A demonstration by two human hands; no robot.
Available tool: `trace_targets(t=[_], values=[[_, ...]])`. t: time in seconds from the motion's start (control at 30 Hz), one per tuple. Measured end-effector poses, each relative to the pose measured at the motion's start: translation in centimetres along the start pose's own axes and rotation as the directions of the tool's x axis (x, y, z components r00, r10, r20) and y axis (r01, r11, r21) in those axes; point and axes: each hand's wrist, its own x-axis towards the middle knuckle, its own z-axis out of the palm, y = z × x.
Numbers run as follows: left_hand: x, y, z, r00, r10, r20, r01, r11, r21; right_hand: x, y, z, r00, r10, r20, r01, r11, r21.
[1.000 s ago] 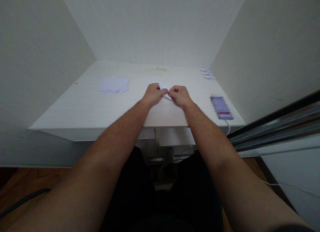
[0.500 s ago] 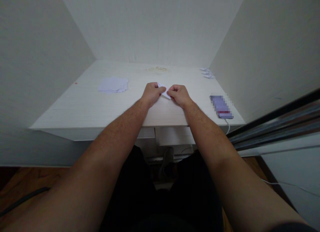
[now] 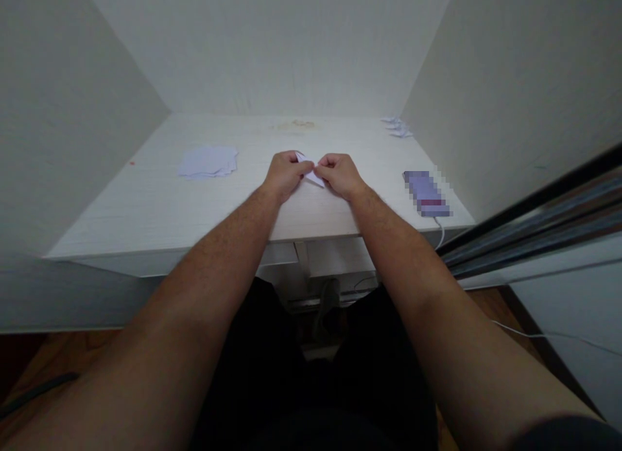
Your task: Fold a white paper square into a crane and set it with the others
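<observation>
A small folded piece of white paper (image 3: pixel 313 179) is between my two hands over the middle of the desk. My left hand (image 3: pixel 286 173) is closed on its left side, thumb lying on top. The fingertips of my right hand (image 3: pixel 339 173) pinch the paper's right edge, close to the left thumb. Part of the paper is hidden behind the fingers, and its lower corner points down toward the desk's front edge.
On the white desk (image 3: pixel 146 211), a loose stack of paper sheets (image 3: pixel 208 161) lies to the left. Several small folded paper pieces (image 3: pixel 399 128) sit at the back right. A blurred phone (image 3: pixel 426 193) with a white cable (image 3: pixel 441 231) lies at the right, near the side wall.
The view has shifted and tilted slightly. Both hands still hold the paper, and its folded flap now stands a little further apart, showing more of its pointed shape.
</observation>
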Motion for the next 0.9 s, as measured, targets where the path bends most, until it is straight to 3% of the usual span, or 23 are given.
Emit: trace_targets(t=[0.9], values=[[0.07, 0.06, 0.17, 1.0, 0.028, 0.003, -0.028, 0.998, -0.058, 0.13, -0.15, 0.13, 0.999, -0.04, 0.004, 0.04, 0.998, -0.053]])
